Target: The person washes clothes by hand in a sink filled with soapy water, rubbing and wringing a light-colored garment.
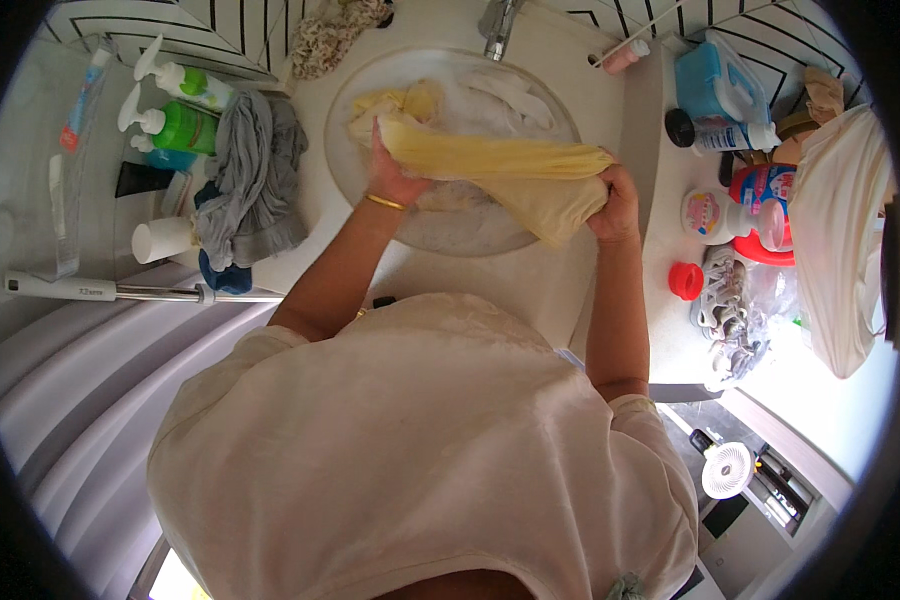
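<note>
A wet yellow cloth [495,157] is stretched between my two hands above a round washbasin [332,161]. My left hand [396,169], with a gold bangle at the wrist, grips its left end. The right end is bunched in the fingers of my right hand [616,201], and a loose fold droops between them. Below, cloudy water [457,229] fills part of the basin. White fabric [514,97] lies in it towards the back, and more yellow fabric [401,103] shows at the back left. The cloth hides the middle of the basin.
A chrome faucet [499,34] stands behind the basin. Grey cloth [251,180] and pump bottles [187,127] sit at left. On the right ledge are a blue container [720,82], bottles, a red cap [686,280] and shoes [722,292]; pale fabric [836,240] hangs there.
</note>
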The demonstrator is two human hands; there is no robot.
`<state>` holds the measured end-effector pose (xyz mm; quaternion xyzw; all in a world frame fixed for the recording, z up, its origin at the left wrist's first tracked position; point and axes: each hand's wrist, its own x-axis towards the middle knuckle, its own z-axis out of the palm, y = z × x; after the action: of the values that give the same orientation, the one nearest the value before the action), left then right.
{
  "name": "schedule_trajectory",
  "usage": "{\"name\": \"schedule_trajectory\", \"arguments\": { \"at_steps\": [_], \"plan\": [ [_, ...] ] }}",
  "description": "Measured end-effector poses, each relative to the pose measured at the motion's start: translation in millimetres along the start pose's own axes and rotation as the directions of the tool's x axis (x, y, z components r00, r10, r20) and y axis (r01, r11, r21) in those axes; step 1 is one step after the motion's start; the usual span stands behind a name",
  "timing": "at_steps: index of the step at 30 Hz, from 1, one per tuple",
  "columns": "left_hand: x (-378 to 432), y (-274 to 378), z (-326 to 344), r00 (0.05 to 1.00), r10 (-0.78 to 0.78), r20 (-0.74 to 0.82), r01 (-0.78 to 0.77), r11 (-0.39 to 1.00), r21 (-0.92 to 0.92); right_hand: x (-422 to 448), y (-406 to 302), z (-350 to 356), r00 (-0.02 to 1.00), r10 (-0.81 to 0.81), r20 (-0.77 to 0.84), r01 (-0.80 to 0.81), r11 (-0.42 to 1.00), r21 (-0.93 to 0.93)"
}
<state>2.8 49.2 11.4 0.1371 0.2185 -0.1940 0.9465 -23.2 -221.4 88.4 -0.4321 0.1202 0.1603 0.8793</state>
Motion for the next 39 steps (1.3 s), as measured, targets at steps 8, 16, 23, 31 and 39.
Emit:
{"name": "schedule_trajectory", "arguments": {
  "at_steps": [8, 16, 23, 31, 39],
  "plan": [
    [-13, 45, 61, 0.974, 0.142, 0.178, -0.201, 0.904, 0.377, 33, 84, 11, 0.968, 0.115, -0.225, -0.223, 0.806, -0.548],
    [22, -5, -48, 0.954, -0.154, -0.258, 0.243, 0.900, 0.361, 86, 188, -33, 0.972, 0.201, -0.119, -0.077, -0.209, -0.975],
    [26, -11, -59, 0.967, -0.245, -0.069, 0.251, 0.964, 0.093, 50, 170, 47, 0.941, -0.337, -0.008, 0.160, 0.468, -0.869],
    [23, -40, -35, 0.966, -0.118, -0.229, 0.166, 0.965, 0.204, 90, 142, 61, 0.895, -0.272, -0.353, -0.203, 0.457, -0.866],
    [31, -38, -46, 0.956, -0.287, -0.054, 0.290, 0.954, 0.070, 47, 173, 74, 0.698, -0.559, 0.448, 0.417, -0.191, -0.888]
  ]
}}
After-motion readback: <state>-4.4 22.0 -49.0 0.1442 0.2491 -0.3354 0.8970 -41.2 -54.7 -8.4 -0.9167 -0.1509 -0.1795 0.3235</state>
